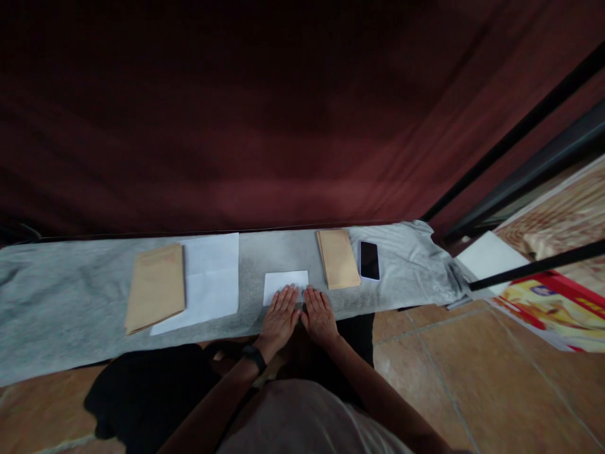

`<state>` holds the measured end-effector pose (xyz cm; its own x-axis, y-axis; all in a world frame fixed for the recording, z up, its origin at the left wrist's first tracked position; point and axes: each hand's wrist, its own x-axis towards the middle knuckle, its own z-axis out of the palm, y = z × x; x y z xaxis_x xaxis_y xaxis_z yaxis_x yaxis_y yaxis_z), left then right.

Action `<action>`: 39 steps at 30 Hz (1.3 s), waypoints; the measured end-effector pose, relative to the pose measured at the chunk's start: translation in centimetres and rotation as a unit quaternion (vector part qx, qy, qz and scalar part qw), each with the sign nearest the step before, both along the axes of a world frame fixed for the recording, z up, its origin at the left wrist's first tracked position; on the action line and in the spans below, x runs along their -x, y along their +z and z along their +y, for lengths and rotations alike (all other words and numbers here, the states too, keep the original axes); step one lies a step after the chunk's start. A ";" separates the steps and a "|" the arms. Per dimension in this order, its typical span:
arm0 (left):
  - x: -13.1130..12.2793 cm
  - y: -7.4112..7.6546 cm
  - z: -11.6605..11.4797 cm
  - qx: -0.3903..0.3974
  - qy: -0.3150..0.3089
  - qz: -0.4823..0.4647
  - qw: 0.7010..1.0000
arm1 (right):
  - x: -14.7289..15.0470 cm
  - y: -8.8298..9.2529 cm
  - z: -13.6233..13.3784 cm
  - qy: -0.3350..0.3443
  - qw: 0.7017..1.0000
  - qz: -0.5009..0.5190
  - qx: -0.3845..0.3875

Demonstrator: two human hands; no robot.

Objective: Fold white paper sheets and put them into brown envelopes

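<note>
My left hand [280, 316] and my right hand [319, 313] lie flat side by side, fingers stretched out, on the near edge of a small folded white paper [285, 281]. The paper rests on a grey cloth [61, 296] spread over a long narrow table. A black watch sits on my left wrist. Neither hand holds anything.
Left of the hands lie a brown envelope [156, 287] and white sheets [212, 277]. To the right are another brown envelope [337, 258] and a black phone [369, 260]. A dark red curtain hangs behind. White paper [489, 255] and a colourful bag [553, 306] lie on the tiled floor at right.
</note>
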<state>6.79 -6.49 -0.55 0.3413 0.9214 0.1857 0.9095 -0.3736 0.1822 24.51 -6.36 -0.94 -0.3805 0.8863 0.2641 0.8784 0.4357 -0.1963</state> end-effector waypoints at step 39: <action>5.1 0.1 2.5 -0.001 0.041 0.016 0.999 | 1.1 0.9 2.5 0.010 0.998 0.057 0.010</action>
